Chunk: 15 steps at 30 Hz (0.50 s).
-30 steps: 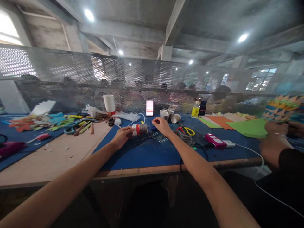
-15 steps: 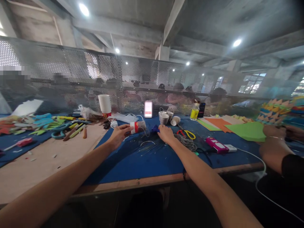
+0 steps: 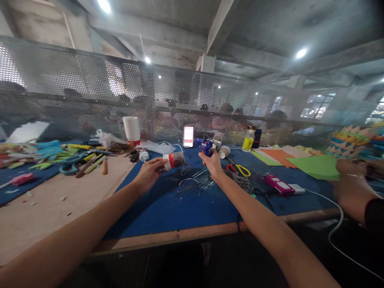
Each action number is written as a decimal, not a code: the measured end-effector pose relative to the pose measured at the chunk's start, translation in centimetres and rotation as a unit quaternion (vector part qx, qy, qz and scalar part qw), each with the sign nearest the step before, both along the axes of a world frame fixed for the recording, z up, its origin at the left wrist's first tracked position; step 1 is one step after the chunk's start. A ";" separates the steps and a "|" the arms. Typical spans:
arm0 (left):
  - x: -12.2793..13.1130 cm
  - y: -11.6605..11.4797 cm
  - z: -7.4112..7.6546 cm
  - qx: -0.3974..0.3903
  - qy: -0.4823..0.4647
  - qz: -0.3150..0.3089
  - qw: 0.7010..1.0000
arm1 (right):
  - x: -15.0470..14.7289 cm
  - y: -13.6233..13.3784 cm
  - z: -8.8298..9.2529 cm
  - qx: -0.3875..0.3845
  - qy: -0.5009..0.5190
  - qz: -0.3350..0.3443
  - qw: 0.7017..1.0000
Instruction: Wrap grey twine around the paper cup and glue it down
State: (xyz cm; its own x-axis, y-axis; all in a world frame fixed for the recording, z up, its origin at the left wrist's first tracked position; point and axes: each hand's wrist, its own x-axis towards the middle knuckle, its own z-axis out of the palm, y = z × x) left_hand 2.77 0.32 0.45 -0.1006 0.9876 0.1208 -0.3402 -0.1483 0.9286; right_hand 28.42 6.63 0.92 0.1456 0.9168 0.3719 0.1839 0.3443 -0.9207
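Between the fingers and thumb of my left hand [image 3: 151, 173] is a red and white paper cup [image 3: 172, 161], lying on its side with grey cord around its right part. My right hand [image 3: 212, 161] is closed around a blue tool [image 3: 206, 147], which looks like a glue gun and points left above the mat. Just behind and right of that hand are cord-wrapped cups, partly hidden, and a tipped cup [image 3: 224, 152]. Thin wires [image 3: 199, 182] lie on the blue mat between my hands. Yellow-handled scissors [image 3: 242, 171] and a grey cord bundle [image 3: 240, 182] lie right of my right hand.
A stack of paper cups [image 3: 132, 130] stands at the back left. Pliers [image 3: 70, 166] and sticks lie left. A glue bottle [image 3: 248, 140], a magenta box [image 3: 279, 185] and green paper [image 3: 315, 166] are right. Another person's hand [image 3: 351, 172] is at far right. A mesh screen [image 3: 168, 96] stands behind.
My right hand has lifted the blue tool off the mat and turned it upright. My left hand still holds the cup. The view has shifted slightly.
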 end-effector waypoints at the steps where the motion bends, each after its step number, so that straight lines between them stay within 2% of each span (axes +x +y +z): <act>1: 0.0 -0.1 0.0 0.002 -0.002 -0.006 1.000 | -0.4 -0.3 0.0 -0.005 0.034 0.028 0.999; 3: 0.0 -0.1 0.1 0.007 -0.003 -0.020 1.000 | -1.0 -0.8 0.0 -0.002 0.072 0.081 0.994; 6: 0.1 -0.2 0.0 0.013 0.001 -0.040 0.999 | -1.6 -1.6 0.0 0.001 0.078 0.124 0.989; 10: 0.3 -0.3 0.0 0.014 0.001 -0.055 0.998 | -2.0 -2.0 -0.2 -0.040 0.076 0.176 0.981; 12: 0.3 -0.4 0.1 0.011 0.005 -0.054 0.998 | -2.0 -1.8 -0.5 -0.060 0.082 0.186 0.977; 15: 0.3 -0.5 0.2 0.009 0.006 -0.043 0.999 | -1.9 -1.2 -0.9 -0.051 0.068 0.149 0.985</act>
State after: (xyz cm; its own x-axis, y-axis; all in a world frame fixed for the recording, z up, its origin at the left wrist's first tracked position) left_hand 3.05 -0.14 0.64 -0.0143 0.9901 0.1397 -0.3422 -0.1362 0.9297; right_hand 26.54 5.39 0.06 -0.0933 0.9581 0.2709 -0.0394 0.2683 -0.9625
